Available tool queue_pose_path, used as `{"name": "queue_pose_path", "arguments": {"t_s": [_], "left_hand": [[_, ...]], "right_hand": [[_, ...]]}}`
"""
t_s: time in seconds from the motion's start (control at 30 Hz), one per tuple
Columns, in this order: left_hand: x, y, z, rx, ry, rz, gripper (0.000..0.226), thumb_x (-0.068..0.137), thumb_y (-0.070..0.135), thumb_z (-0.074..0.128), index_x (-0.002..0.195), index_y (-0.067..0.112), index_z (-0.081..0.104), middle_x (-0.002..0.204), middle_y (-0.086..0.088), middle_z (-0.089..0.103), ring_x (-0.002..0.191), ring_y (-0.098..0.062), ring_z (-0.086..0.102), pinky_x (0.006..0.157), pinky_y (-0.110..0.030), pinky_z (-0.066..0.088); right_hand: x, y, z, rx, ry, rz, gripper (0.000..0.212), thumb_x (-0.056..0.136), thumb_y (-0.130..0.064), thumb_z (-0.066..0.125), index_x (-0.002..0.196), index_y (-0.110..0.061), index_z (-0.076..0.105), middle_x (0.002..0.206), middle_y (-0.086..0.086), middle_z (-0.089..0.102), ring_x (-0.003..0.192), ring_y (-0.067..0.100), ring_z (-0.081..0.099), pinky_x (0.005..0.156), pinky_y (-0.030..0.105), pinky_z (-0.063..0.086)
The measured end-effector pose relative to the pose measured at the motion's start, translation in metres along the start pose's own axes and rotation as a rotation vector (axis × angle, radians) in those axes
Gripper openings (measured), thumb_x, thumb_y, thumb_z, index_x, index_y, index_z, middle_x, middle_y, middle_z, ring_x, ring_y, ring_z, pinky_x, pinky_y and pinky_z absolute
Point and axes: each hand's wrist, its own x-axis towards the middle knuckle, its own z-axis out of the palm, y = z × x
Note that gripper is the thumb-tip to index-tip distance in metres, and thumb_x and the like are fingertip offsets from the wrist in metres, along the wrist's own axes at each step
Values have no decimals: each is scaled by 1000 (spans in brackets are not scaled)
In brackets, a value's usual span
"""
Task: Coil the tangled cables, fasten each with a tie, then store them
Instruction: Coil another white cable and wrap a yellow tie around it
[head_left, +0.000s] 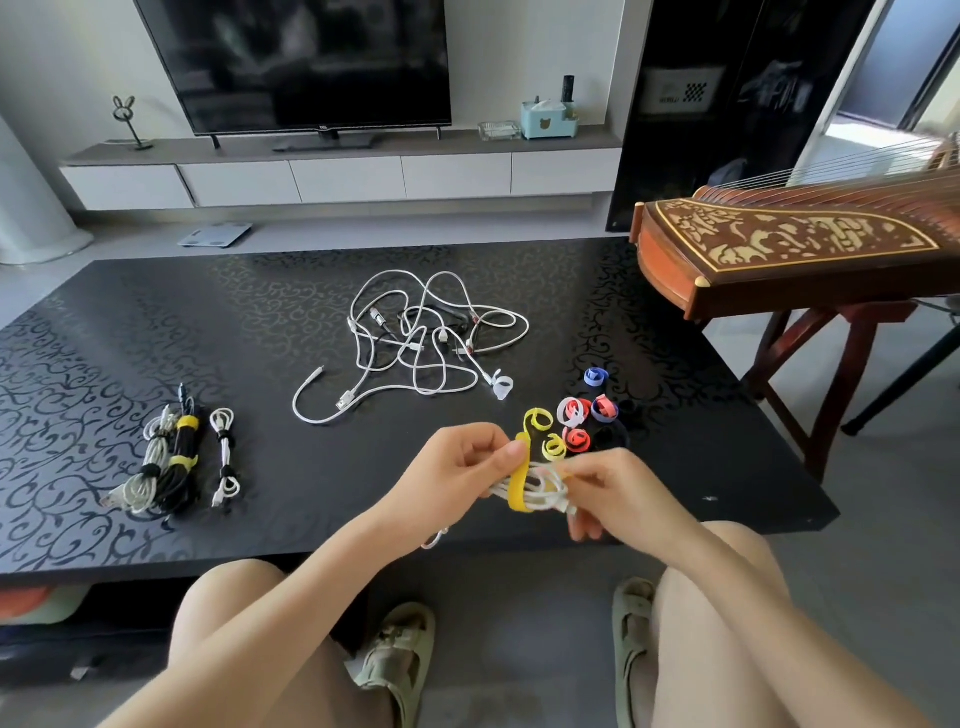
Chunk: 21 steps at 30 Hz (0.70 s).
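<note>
The coiled white cable (545, 492) sits over the surface's (311, 467) near edge, long axis running left to right, with the left hand (462, 467) grip pinching the yellow tie (519, 486) wrapped across it and the right hand (621, 493) grip clamped on its right end.

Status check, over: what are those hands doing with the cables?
Both holding white coil: left hand, right hand. Round it, yellow tie. On table, tangle and tied bundles. Nothing in the way.

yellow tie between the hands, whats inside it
A coiled white cable passes through the yellow tie. The left hand and right hand cover the coil's ends.
</note>
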Motion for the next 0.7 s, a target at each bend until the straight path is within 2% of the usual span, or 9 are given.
{"name": "queue_pose_path", "arguments": {"t_s": [0.07, 0.17, 0.23, 0.33, 0.4, 0.47, 0.53, 0.6, 0.7], "left_hand": [[-2, 0, 0, 42, -58, 0, 32, 83, 46, 56, 60, 24, 54, 56, -2, 44, 55, -19, 33, 54, -26, 32], [-5, -1, 0, 68, -106, 23, 36, 84, 46, 56, 66, 15, 55, 60, -11, 41, 59, -23, 33, 60, -37, 31], [-6, -3, 0, 108, -111, 44, 38, 84, 47, 55, 68, 13, 54, 60, -9, 41, 57, -21, 32, 58, -36, 29], [-7, -4, -1, 150, -75, 66, 32, 84, 48, 54, 65, 23, 53, 56, 0, 41, 53, -17, 31, 53, -30, 30], [-5, -2, -2, 164, -11, 86, 29, 83, 47, 53, 62, 27, 52, 51, 10, 40, 48, -8, 29, 49, -17, 28], [-2, 0, -4, 158, 59, 99, 29, 82, 46, 53, 63, 26, 52, 49, 12, 42, 46, -4, 29, 47, -12, 26], [0, 3, -6, 173, 126, 121, 30, 82, 47, 52, 62, 25, 51, 49, 12, 42, 45, -4, 29, 46, -12, 26], [3, 7, -7, 214, 179, 138, 29, 83, 47, 50, 61, 27, 48, 45, 14, 39, 43, -4, 29, 45, -11, 25], [7, 8, -9, 266, 226, 139, 30, 90, 38, 52, 62, 27, 47, 44, 14, 38, 44, -4, 30, 46, -13, 25]], "right_hand": [[2, -4, -9, 245, -17, 26, 28, 91, -3, 57, 98, -23, 74, 75, 8, 73, 67, 19, 65, 62, 22, 51], [3, -9, -16, 447, -130, 48, 38, 76, 11, 53, 99, -12, 74, 91, 14, 72, 84, 23, 67, 73, 26, 53], [3, -11, -20, 631, -223, 78, 41, 68, 2, 49, 98, -8, 74, 90, 18, 70, 79, 20, 64, 68, 26, 51], [3, -11, -20, 674, -214, 137, 30, 86, -24, 56, 106, -7, 71, 91, 18, 68, 77, 21, 65, 66, 28, 53], [2, -5, -13, 635, -142, 253, 37, 94, -35, 55, 109, -4, 67, 91, 20, 67, 76, 25, 67, 66, 32, 55], [-1, 0, -3, 707, -164, 376, 45, 92, -37, 52, 109, 3, 61, 91, 23, 67, 77, 30, 68, 67, 38, 57], [-5, 2, 6, 800, -283, 463, 51, 88, -42, 50, 109, 4, 59, 94, 25, 68, 80, 32, 68, 69, 39, 57], [-6, 2, 13, 875, -390, 516, 54, 87, -47, 48, 107, 1, 63, 95, 24, 69, 77, 29, 69, 65, 35, 57], [-2, -4, 21, 1004, -411, 541, 50, 83, -44, 58, 101, 1, 68, 77, 15, 68, 60, 18, 64, 52, 26, 52]]}}
